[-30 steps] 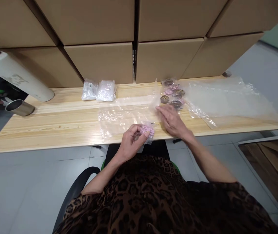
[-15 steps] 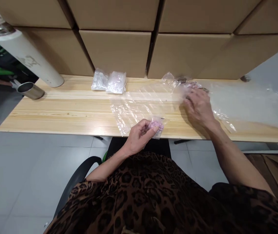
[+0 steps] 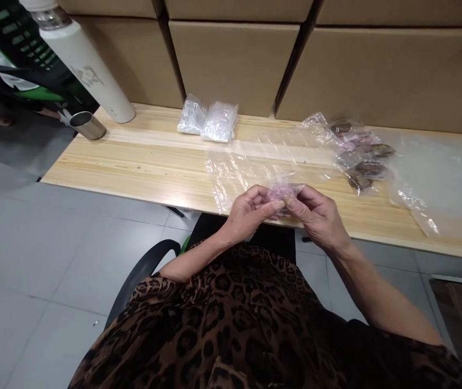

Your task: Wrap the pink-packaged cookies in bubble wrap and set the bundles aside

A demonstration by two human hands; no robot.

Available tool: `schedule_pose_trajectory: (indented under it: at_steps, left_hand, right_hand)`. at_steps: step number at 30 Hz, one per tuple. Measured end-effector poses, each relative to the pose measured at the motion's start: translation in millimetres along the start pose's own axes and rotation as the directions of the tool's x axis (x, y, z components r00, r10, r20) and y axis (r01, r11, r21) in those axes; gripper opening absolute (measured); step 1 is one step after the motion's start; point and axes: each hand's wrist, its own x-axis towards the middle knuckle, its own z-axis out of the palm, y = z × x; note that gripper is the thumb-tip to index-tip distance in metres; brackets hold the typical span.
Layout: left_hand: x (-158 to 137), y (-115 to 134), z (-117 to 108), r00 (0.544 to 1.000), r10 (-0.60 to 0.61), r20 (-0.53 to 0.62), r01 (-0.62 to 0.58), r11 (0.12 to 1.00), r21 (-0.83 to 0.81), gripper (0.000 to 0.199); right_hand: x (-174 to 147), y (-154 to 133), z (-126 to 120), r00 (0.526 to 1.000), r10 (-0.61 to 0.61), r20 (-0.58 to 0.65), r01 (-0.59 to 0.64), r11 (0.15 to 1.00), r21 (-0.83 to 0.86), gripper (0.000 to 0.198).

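Observation:
Both hands hold a small clear plastic packet with pink contents [image 3: 280,193] above the front edge of the wooden table [image 3: 133,167]. My left hand [image 3: 249,213] grips its left side, thumb on the near face. My right hand [image 3: 317,216] pinches the right side, the two thumb tips almost meeting. What exactly the pink contents are, I cannot make out. Just beyond lies a flat clear plastic bag [image 3: 250,156]. Right of it are several small clear packets [image 3: 366,162] with brown and pink contents, in a loose pile.
Two filled clear packets [image 3: 219,121] lie near the stacked cardboard boxes [image 3: 231,65] along the back. A white bottle [image 3: 93,75] and a metal cup [image 3: 88,126] stand at the left end. Clear plastic sheeting [image 3: 445,178] covers the table's right part. A chair [image 3: 144,275] is beside me.
My right hand has come from the pile of packets back to the pink packet and now holds it together with my left hand. The view has shifted to the right.

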Motion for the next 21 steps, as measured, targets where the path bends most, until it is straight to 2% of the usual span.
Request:
schedule_pose_trajectory:
  at_steps: [3,5,6,8,10,11,13,15,17,18,20,21]
  left_hand:
    - [-2,-2,-5,0.999,-0.015,0.029,0.016,1.0,-0.021,0.06]
    - [-5,-2,-7,1.0,0.001,0.014,-0.001,1.0,0.012,0.063]
    - [-7,-3,-8,1.0,0.021,-0.012,-0.02,0.999,0.05,0.065]
    - [-12,-2,-9,0.994,0.083,-0.073,-0.071,0.986,0.151,0.065]
    - [-17,-2,-10,0.984,0.146,-0.1,-0.119,0.963,0.242,0.062]
    - [-19,-1,-11,0.98,0.173,-0.102,-0.14,0.951,0.275,0.06]
    - [-23,2,-13,0.968,0.232,-0.101,-0.188,0.927,0.326,0.058]
    - [-27,6,-19,0.943,0.313,-0.111,-0.247,0.884,0.397,0.053]
    - [-31,11,-26,0.896,0.431,-0.106,-0.312,0.781,0.54,0.046]
    - [-32,13,-30,0.873,0.483,-0.07,-0.333,0.696,0.636,0.042]
    - [-34,15,-37,0.855,0.516,0.058,-0.338,0.469,0.816,0.037]
    - [-33,14,-39,0.864,0.487,0.126,-0.325,0.35,0.879,0.037]
  right_hand:
    - [4,-10,-12,0.999,-0.038,0.03,0.04,0.996,-0.081,0.045]
    - [10,-19,-27,0.994,-0.104,0.042,0.112,0.955,-0.275,0.044]
    - [14,-23,-35,0.988,-0.146,0.056,0.156,0.898,-0.411,0.044]
    - [25,-27,-51,0.973,-0.196,0.118,0.224,0.709,-0.669,0.047]
    - [39,-25,-63,0.966,-0.17,0.196,0.257,0.516,-0.817,0.052]
    - [45,-22,-66,0.965,-0.13,0.228,0.262,0.446,-0.856,0.052]
    - [55,-15,-69,0.96,-0.031,0.277,0.269,0.365,-0.891,0.045]
    - [61,-10,-70,0.954,0.013,0.299,0.275,0.351,-0.895,0.035]
    - [62,-5,-71,0.953,-0.013,0.302,0.283,0.391,-0.876,0.029]
    - [62,-3,-72,0.956,-0.036,0.291,0.279,0.413,-0.867,0.03]
    - [61,1,-73,0.964,-0.066,0.259,0.26,0.447,-0.856,0.034]
    - [61,2,-74,0.967,-0.072,0.244,0.249,0.461,-0.852,0.037]
